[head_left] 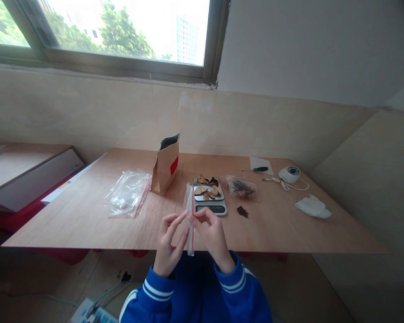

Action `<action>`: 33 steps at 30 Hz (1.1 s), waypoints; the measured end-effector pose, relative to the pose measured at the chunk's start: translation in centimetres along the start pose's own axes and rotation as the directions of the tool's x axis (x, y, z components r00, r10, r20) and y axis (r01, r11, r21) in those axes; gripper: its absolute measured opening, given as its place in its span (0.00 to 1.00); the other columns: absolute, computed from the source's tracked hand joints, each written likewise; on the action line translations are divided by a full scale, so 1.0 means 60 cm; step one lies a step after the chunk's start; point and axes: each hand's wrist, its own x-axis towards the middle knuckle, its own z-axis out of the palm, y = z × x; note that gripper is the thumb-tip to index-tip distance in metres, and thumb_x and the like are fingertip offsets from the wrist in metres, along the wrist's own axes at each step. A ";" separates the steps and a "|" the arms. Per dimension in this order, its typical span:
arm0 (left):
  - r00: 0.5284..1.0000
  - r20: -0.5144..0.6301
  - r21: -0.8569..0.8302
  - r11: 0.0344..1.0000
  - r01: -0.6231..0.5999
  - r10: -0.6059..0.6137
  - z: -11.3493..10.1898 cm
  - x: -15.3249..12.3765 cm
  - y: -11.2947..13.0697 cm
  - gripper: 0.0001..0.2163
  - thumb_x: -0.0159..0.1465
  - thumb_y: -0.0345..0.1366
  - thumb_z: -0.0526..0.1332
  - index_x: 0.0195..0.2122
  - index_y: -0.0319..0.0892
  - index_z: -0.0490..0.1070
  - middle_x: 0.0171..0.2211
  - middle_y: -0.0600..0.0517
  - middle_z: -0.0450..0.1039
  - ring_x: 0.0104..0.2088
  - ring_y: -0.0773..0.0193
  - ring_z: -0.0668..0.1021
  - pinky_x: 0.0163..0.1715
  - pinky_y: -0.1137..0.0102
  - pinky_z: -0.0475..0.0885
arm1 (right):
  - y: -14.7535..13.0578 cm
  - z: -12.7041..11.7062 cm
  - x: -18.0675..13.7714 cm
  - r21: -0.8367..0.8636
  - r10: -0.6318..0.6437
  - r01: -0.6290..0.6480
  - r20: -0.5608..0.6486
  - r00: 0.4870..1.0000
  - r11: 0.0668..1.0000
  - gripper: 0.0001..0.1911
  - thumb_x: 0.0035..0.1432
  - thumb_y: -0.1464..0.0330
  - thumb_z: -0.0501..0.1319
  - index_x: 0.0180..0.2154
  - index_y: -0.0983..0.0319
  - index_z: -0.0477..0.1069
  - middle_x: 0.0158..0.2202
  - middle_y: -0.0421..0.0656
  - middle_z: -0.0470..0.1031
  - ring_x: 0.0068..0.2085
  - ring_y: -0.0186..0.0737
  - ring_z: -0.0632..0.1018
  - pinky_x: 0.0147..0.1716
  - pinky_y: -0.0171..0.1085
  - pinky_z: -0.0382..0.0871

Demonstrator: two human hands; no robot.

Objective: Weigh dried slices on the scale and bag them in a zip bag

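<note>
below the window, at the near edge of the table [87,215], left hand [167,251] and right hand [212,235] both pinch a small zip bag [190,211] upright before the scale [210,197], judged mid-opening; spreading its mouth needs opposed pulls.

Colours, by place in frame:
- zip bag [190,211] centre, between left hand [167,244] and right hand [212,236]: clear film, red seal strip.
- sleeves [234,280] bottom centre: bright blue, white double stripes at cuffs.
- table [87,215]: light tan wood grain.
- paper pouch [166,167] centre: kraft brown, red patch on side, black inner lining at top.
- stack of bags [128,194] centre left: clear, red edge.
- scale [209,201] centre: silver-grey, dark display; slices on it tan and brown.
- filled bag [241,187]: clear, dark brown contents.
- loose piece [242,211]: near black.
- screwdriver [260,169] right: green handle.
- round device [288,173]: white, black dial face, white cord.
- cloth [312,207] right: white.
- window frame [121,63] top: dark grey-brown; green trees outside.
</note>
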 end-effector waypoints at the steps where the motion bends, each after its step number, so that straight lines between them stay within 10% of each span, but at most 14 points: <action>1: 1.000 -0.011 0.013 1.000 -0.014 0.014 -0.001 0.001 -0.001 0.18 0.62 0.35 0.60 0.54 0.48 0.69 0.42 0.47 0.67 0.43 0.58 0.74 0.39 0.64 0.74 | -0.001 0.001 0.002 0.018 0.011 -0.011 0.012 1.000 1.000 0.14 0.52 0.57 0.66 0.27 0.61 0.71 0.24 0.39 0.73 0.27 0.35 0.72 0.30 0.34 0.69; 8: 0.983 -0.185 -0.007 1.000 -0.013 0.012 0.005 0.014 -0.003 0.02 0.61 0.32 0.61 0.35 0.44 0.71 0.36 0.51 0.70 0.36 0.64 0.75 0.34 0.69 0.72 | 0.008 0.005 0.016 0.035 0.054 -0.058 0.094 0.994 0.998 0.18 0.50 0.54 0.66 0.26 0.62 0.71 0.24 0.39 0.73 0.26 0.35 0.72 0.29 0.35 0.67; 14: 0.858 -0.513 0.083 0.992 0.092 -0.037 -0.011 0.046 -0.012 0.07 0.61 0.33 0.58 0.26 0.43 0.62 0.30 0.52 0.67 0.35 0.62 0.73 0.39 0.64 0.70 | 0.013 -0.055 0.064 -0.038 0.036 -0.039 -0.089 0.995 0.999 0.20 0.50 0.52 0.65 0.27 0.61 0.67 0.24 0.39 0.72 0.27 0.37 0.74 0.28 0.36 0.69; 22: 0.884 -0.465 0.053 0.998 -0.029 0.050 0.032 0.125 -0.062 0.05 0.62 0.35 0.51 0.29 0.45 0.57 0.39 0.47 0.71 0.49 0.56 0.75 0.49 0.57 0.69 | 0.077 -0.121 0.152 -0.579 -0.248 0.283 0.140 0.959 0.765 0.20 0.62 0.57 0.55 0.51 0.59 0.70 0.50 0.51 0.69 0.55 0.49 0.70 0.56 0.50 0.63; 27: 0.916 -0.394 -0.006 0.997 0.078 -0.073 0.084 0.137 -0.132 0.05 0.64 0.38 0.50 0.33 0.44 0.60 0.38 0.46 0.73 0.39 0.60 0.78 0.38 0.64 0.73 | 0.133 -0.117 0.168 -0.778 -0.209 0.327 0.253 0.945 0.536 0.22 0.59 0.62 0.61 0.55 0.55 0.69 0.54 0.53 0.64 0.58 0.55 0.66 0.55 0.54 0.63; 33: 0.937 -0.321 -0.017 0.990 0.143 -0.141 0.109 0.115 -0.175 0.05 0.63 0.39 0.52 0.35 0.44 0.60 0.38 0.46 0.73 0.34 0.63 0.79 0.33 0.69 0.74 | 0.136 -0.110 0.165 -0.798 -0.212 0.341 0.269 0.939 0.498 0.22 0.57 0.63 0.62 0.54 0.56 0.70 0.57 0.53 0.61 0.59 0.56 0.64 0.56 0.54 0.62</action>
